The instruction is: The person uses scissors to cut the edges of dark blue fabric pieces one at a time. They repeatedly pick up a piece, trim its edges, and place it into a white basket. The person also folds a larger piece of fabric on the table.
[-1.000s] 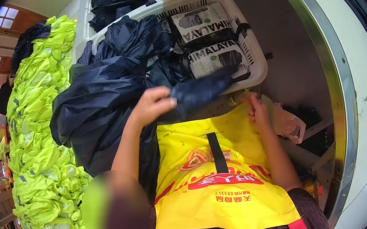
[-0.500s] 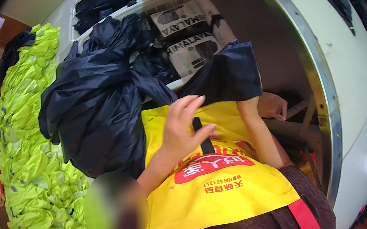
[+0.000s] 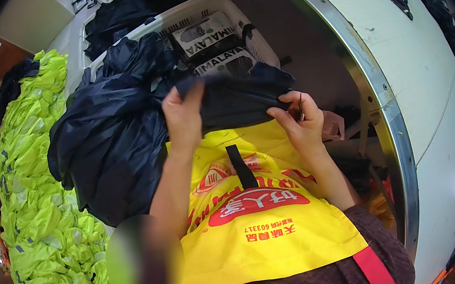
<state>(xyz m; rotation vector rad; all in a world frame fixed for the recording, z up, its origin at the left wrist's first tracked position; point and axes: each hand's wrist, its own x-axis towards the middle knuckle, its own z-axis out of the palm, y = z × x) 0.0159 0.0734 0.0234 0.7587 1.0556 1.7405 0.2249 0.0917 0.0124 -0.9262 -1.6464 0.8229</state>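
Round white table with a metal rim curves down my right side; I sit tight against it so the work stays close. On my left runs a long heap of neon vests, stacked out of the way. Between heap and lap slumps a big pile of navy cloth, spilling from the white basket in front, within easy reach of my left arm. More dark cloth and some printed packets sit in that basket, and a second basket behind it holds more dark cloth.

Yellow apron covers my lap, a backing for the piece I hold.

Navy piece is stretched flat between both hands, just above the apron, top edge taut so I can see it.

Left hand: fingers closed over the left edge, thumb on top, pinching the cloth.

Right hand: fingers curled on the right edge, gripping cloth, and something thin and dark sticks up between thumb and finger. Too small to tell what it is.
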